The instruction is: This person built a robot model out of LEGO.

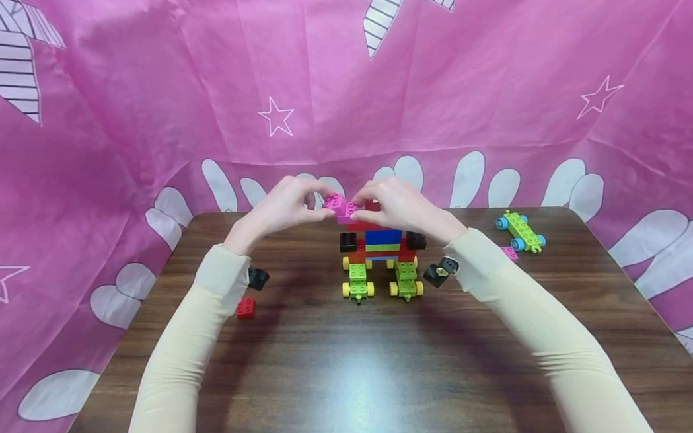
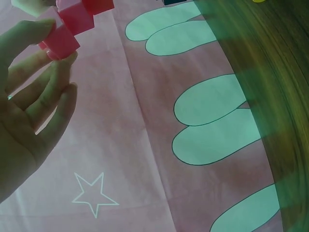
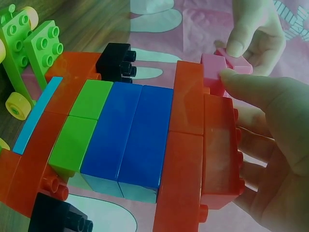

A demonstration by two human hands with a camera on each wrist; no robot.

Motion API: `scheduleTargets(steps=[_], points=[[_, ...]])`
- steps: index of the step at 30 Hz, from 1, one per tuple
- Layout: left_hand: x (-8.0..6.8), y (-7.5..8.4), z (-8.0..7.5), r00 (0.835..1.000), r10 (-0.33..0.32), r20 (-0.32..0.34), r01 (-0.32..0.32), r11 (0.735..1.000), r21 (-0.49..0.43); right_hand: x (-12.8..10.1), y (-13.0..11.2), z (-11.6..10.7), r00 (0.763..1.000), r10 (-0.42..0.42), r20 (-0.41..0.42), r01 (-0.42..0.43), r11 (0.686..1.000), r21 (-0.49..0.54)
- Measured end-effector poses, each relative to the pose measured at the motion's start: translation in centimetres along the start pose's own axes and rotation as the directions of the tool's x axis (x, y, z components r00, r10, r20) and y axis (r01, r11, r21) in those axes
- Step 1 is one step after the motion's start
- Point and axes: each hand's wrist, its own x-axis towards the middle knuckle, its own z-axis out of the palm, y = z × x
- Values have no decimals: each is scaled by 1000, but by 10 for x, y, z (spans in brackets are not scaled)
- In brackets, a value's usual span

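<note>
A brick figure [image 1: 381, 247] stands mid-table on two green wheeled bases [image 1: 358, 282], built of red, blue, green and black bricks [image 3: 130, 135]. On its top lies a pink brick [image 1: 338, 205], beside a red top brick [image 3: 219, 150]. My left hand [image 1: 298, 203] pinches the pink brick [image 2: 63, 36] between thumb and fingers [image 2: 67, 58]. My right hand [image 1: 393, 204] curls its fingers over the red top brick's studs, and its thumb [image 3: 241, 84] presses the pink brick [image 3: 213, 72]. In the right wrist view, the left hand [image 3: 251, 34] is seen holding the far end.
A loose red brick [image 1: 245, 307] lies left of the figure. A green wheeled base with blue wheels [image 1: 521, 231] and a small pink plate [image 1: 509, 253] lie at the right rear. Pink cloth [image 1: 136, 90] walls the brown table [image 1: 356, 375] on three sides.
</note>
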Motion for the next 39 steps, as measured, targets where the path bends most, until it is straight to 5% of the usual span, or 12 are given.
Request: scheduleTargets(steps=[39], points=[[4,8,-4,999,8,40,-9,1000,26,1,-3,-2,1000,9,9,-9,1000,9]])
